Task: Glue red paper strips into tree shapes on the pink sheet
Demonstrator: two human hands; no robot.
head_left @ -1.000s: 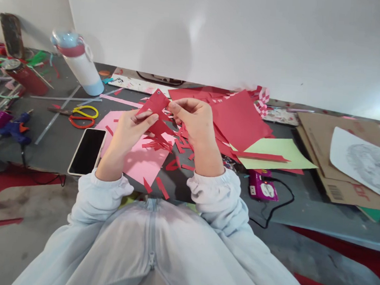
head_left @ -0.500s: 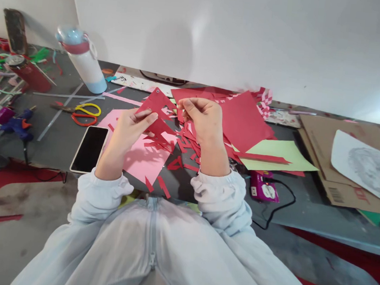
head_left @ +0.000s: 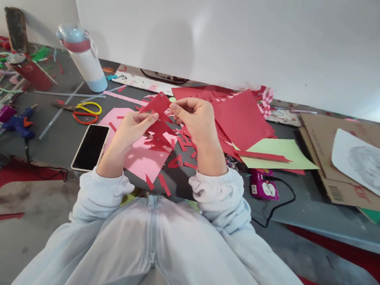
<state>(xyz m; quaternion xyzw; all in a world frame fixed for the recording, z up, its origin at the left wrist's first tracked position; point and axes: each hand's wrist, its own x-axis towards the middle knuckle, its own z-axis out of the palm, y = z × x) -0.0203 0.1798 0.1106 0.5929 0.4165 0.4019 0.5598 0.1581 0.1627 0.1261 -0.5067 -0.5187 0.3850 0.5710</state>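
Between the thumb and fingers of my left hand (head_left: pixel 131 130) is a cut red paper (head_left: pixel 161 125) with a jagged right edge and small dots along it, one near its top corner. My right hand (head_left: pixel 199 122) is pinched just right of that top corner; whatever lies between its fingertips is too small to make out. Below both hands, red paper scraps (head_left: pixel 175 161) lie strewn over a pink sheet (head_left: pixel 144 167) and the grey table.
Left are a phone (head_left: pixel 90 147), scissors (head_left: pixel 88 112), a bottle (head_left: pixel 84 60), a red can (head_left: pixel 30 71) and a blue glue gun (head_left: pixel 20 124). Right are red sheets (head_left: pixel 241 120), a yellow-green sheet (head_left: pixel 284 153), a purple box (head_left: pixel 263 184) with a cable, and cardboard (head_left: pixel 320 171).
My right hand has moved left, closer to the top corner of the red paper. My left hand still holds the paper, which has shifted slightly to the right.
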